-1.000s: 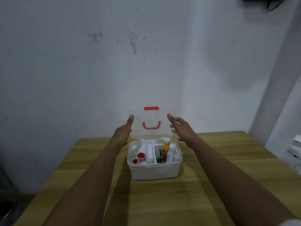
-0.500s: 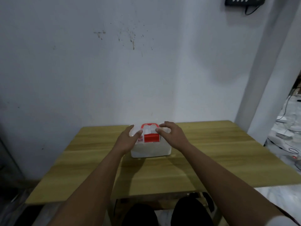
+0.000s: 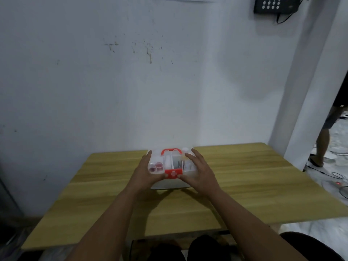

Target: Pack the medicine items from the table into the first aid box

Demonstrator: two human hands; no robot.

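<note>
Two hands: both rest on the first aid box (image 3: 170, 171), one at each end, with the box right between them.
Left hand (image 3: 144, 171): fingers spread flat along the left end of the lid, thumb near the front; it presses more than it grabs.
Right hand (image 3: 199, 171): spread the same way on the right end, thumb next to the red latch (image 3: 173, 173).
Long way of the box: side to side, from one hand to the other.
Nearer hand: I think neither; the latch sits in the middle, just past both thumbs.
Lid: down, and the red handle (image 3: 171, 151) lies flat beyond the fingers.
Latch: I cannot tell if it is snapped shut.
Inside: blurry; a few red caps (image 3: 156, 165) show by the left hand.
Table (image 3: 244, 185): no loose medicine shows around the hands.
</note>
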